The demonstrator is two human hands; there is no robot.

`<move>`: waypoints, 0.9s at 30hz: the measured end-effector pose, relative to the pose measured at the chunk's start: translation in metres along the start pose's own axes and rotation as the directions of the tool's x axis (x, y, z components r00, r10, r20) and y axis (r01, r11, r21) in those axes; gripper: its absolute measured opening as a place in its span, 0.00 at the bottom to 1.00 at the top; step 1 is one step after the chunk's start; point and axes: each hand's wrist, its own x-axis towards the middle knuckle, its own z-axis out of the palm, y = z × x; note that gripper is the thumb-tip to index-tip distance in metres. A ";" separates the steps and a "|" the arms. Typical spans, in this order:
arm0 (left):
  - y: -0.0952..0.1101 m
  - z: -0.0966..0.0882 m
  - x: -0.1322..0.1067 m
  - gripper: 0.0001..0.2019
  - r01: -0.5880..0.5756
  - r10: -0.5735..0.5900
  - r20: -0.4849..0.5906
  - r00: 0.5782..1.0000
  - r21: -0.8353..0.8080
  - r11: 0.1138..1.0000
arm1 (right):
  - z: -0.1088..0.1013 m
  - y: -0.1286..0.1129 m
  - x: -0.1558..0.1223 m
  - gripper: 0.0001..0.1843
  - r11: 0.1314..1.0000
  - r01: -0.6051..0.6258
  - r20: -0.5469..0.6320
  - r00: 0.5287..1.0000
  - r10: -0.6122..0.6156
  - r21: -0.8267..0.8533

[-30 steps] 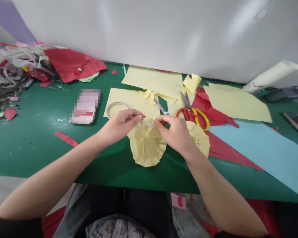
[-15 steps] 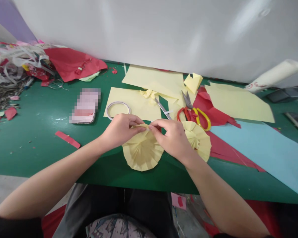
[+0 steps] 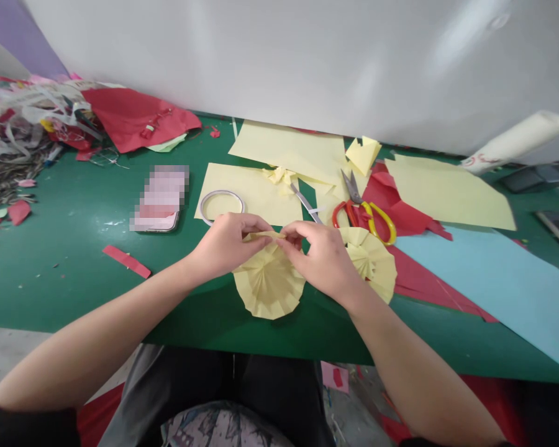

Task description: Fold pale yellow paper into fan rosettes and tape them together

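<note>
A pale yellow pleated paper fan, spread into a rounded shape, is held at its far edge by both hands near the table's front. My left hand pinches that edge from the left, thumb on top. From the right, my right hand pinches the same edge, its fingertips almost meeting the left ones. A second yellow pleated paper disc lies partly hidden behind my right wrist. Just beyond my left hand rests a roll of tape, on a yellow sheet.
Red-and-yellow-handled scissors and a craft knife lie beyond my hands. Red paper and blue paper cover the right side. A blurred phone and a red strip are at left, with a scrap pile farther off.
The fan's near edge has lifted and tilted slightly, and its pleats look more raised. Both hands keep their pinch, with small finger shifts by the right one.
</note>
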 end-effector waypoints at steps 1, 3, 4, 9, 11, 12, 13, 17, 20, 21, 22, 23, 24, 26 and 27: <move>-0.001 0.000 0.000 0.09 -0.004 0.004 0.003 1.000 0.006 1.000 | 0.000 0.000 0.000 0.05 1.000 0.004 -0.002 1.000 -0.004 -0.004; -0.001 0.000 0.000 0.09 -0.010 0.010 -0.002 1.000 0.013 1.000 | 0.000 0.001 0.000 0.04 1.000 0.003 -0.006 1.000 -0.003 -0.012; -0.002 0.000 -0.001 0.10 -0.013 0.013 -0.005 1.000 0.013 1.000 | 0.000 0.001 0.000 0.04 1.000 0.000 -0.008 1.000 0.000 -0.015; -0.001 0.000 -0.002 0.09 -0.013 0.013 -0.020 1.000 0.011 1.000 | 0.000 0.000 0.000 0.04 0.999 0.002 -0.022 1.000 -0.002 -0.037; -0.001 0.001 -0.002 0.08 -0.032 0.032 -0.010 0.999 0.016 0.999 | 0.000 0.000 0.000 0.05 0.999 0.010 -0.024 1.000 -0.012 -0.052; -0.001 0.001 -0.002 0.08 -0.042 0.042 -0.002 0.999 0.021 0.999 | 0.001 0.001 0.000 0.07 0.998 0.014 -0.027 0.999 -0.016 -0.060; -0.001 0.001 -0.002 0.08 -0.046 0.046 0.003 0.999 0.029 0.998 | 0.001 0.001 0.000 0.08 0.997 0.016 -0.034 0.999 -0.018 -0.070; -0.002 0.001 -0.002 0.08 -0.034 0.033 0.010 0.999 0.073 0.997 | 0.002 0.004 0.001 0.06 0.996 0.005 -0.067 0.998 -0.011 -0.090; -0.001 0.001 -0.002 0.08 -0.047 0.045 0.020 0.999 0.088 0.995 | 0.003 0.005 0.001 0.04 0.994 0.020 -0.090 0.996 -0.029 -0.104; -0.001 0.001 -0.002 0.08 -0.050 0.048 0.019 0.999 0.092 0.994 | 0.003 0.006 0.000 0.01 0.993 0.028 -0.107 0.993 -0.041 -0.117; -0.001 0.001 -0.002 0.07 -0.049 0.048 0.013 0.999 0.099 0.994 | 0.004 0.007 0.000 0.02 0.990 0.037 -0.133 0.990 -0.055 -0.136; 0.000 0.001 -0.002 0.07 -0.045 0.045 0.004 0.999 0.105 0.993 | 0.005 0.007 0.000 0.04 0.986 0.049 -0.164 0.984 -0.075 -0.160; 0.000 0.001 -0.002 0.07 -0.038 0.039 -0.008 0.999 0.112 0.993 | 0.006 0.007 -0.001 0.06 0.980 0.065 -0.198 0.975 -0.103 -0.190; 0.000 0.001 -0.001 0.06 -0.026 0.030 -0.030 0.999 0.119 0.992 | 0.007 0.007 -0.002 0.04 0.959 0.123 -0.241 0.953 -0.186 -0.257; 0.000 0.001 -0.001 0.06 -0.027 0.032 -0.039 0.999 0.116 0.993 | 0.008 0.007 -0.003 0.02 0.946 0.158 -0.237 0.944 -0.229 -0.284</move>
